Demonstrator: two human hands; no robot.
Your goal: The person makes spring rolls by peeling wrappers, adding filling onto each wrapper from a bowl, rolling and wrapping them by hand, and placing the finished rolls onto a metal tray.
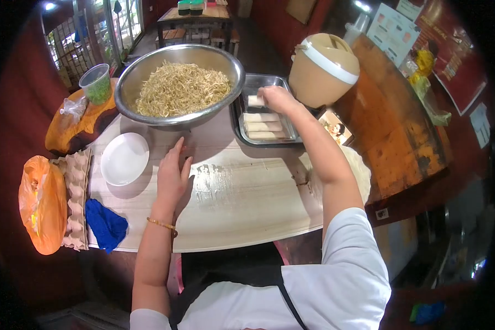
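Observation:
My right hand (279, 99) reaches into a metal tray (269, 143), its fingers closed around the end of a pale uncooked spring roll (254, 101). Closer to me in the same tray, several more spring rolls (262, 126) lie side by side. My left hand (173, 171) rests on or just over the light tabletop (231, 203), fingers stretched out and nothing in them. Left of it is a white oval plate (125, 159). Beyond it stands a big steel bowl (127, 107) heaped with bean sprouts (181, 91).
Pale round wrappers (358, 170) lie under my right arm, beside a propped phone (336, 127). A tan cooler jug (323, 69) stands behind the tray. At left are a cup of chopped greens (97, 85), egg cartons (77, 192), an orange bag (41, 206) and a blue cloth (105, 224).

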